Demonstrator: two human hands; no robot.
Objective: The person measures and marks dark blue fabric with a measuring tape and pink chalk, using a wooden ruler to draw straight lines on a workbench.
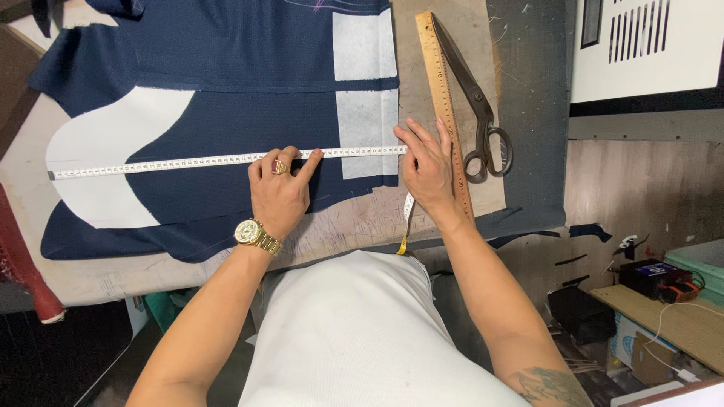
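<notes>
Tape [188, 161] lies stretched flat across the navy cloth [226, 113], running from the left edge of a white curved patch [105, 136] to the right edge of the cloth.

Left hand [280, 192] — forefinger out, pressing the tape down near its middle; the other fingers are curled under. A ring and a gold watch [249, 232] show on it.

Right hand [427, 169] — fingers held together and laid flat, pinning the tape's end where a white rectangular patch [366, 136] meets the cloth edge. The slack of the tape drops off the table [98, 275] edge below this hand, a yellow bit showing.

Just right of the right hand, touching or nearly so: a wooden ruler [445, 98] lying lengthwise. Beside it, black shears [475, 105], closed, handles toward the person. Both rest on brown paper [471, 45] over a dark grey mat [532, 113].

How far along, as a judgement: the cloth is already cut to shape and the white patches are on it; faint chalk lines show near the top edge. The tape is set and held taut, so a measure across the piece appears to be in hand. No chalk or pen in either hand, so no mark is being made here. Shears untouched.

Containers: a pale green bin [701, 260] at far right, contents hidden. A black box-like device [652, 275] sits beside it on a low board; a cardboard box [641, 347] below — what is inside cannot be told.
</notes>
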